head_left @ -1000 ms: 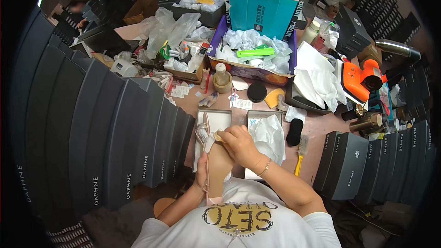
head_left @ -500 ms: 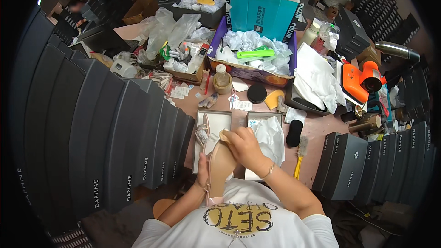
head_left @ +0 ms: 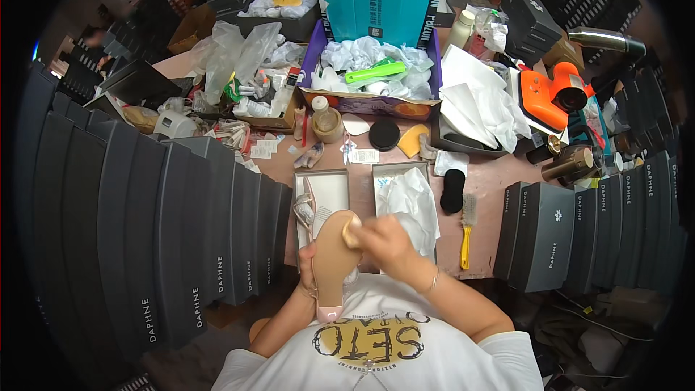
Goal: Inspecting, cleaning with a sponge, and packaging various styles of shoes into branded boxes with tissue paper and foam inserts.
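My left hand (head_left: pixel 308 268) holds a sandal with its beige sole (head_left: pixel 333 257) facing up and its toe end pointing away from me. The pink heel (head_left: pixel 331 313) is close to my shirt. Pinched in my right hand (head_left: pixel 391 246) is a small yellowish pad (head_left: pixel 350 233), pressed to the right side of the sole near the toe. Slight blur softens the right fingers. Another sandal (head_left: pixel 305 208) with glittery straps lies in the open grey shoebox (head_left: pixel 333 182) just beyond. White tissue paper (head_left: pixel 409 206) fills the box part to its right.
A yellow-handled brush (head_left: pixel 465 242) and a black oval pad (head_left: pixel 453 190) lie at the right. Shoebox stacks (head_left: pixel 123 232) wall the left; more boxes (head_left: pixel 539 246) stand right. Behind are a glass jar (head_left: pixel 327 124), a purple box (head_left: pixel 376 103) of crumpled paper and an orange device (head_left: pixel 543 98).
The sole has turned to face up more squarely. My right hand has moved from the toe's tip to its right side with the yellowish pad. The whole view has shifted slightly.
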`<state>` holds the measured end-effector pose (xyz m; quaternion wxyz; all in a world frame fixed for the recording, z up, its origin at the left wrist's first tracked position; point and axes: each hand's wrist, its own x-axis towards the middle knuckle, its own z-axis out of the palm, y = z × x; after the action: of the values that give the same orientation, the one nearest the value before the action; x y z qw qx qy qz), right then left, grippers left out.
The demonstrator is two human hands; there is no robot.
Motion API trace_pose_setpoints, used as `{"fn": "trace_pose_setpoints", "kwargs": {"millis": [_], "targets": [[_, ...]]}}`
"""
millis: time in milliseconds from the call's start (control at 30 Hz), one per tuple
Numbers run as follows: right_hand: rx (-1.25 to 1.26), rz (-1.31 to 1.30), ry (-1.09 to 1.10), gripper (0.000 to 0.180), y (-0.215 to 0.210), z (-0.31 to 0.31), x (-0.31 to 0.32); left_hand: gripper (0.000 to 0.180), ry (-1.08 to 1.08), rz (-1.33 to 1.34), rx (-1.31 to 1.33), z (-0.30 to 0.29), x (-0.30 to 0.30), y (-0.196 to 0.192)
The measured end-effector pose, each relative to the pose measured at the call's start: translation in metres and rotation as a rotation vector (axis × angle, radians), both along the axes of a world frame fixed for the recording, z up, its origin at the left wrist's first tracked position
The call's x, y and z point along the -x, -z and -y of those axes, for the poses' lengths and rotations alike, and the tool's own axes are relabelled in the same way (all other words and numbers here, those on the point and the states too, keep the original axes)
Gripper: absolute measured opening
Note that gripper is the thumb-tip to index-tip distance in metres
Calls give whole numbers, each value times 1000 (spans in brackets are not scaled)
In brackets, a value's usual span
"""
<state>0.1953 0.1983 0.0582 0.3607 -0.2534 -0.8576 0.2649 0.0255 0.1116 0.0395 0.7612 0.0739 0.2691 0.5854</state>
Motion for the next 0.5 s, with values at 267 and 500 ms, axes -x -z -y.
{"fn": "trace_pose_setpoints", "kwargs": {"millis": [267, 500], "targets": [[-65, 115, 126, 23, -23, -29, 18, 80, 47, -83, 21, -10, -5, -7], [-49, 240, 59, 23, -14, -49, 25, 66, 15, 17, 57, -40, 7, -4]]}}
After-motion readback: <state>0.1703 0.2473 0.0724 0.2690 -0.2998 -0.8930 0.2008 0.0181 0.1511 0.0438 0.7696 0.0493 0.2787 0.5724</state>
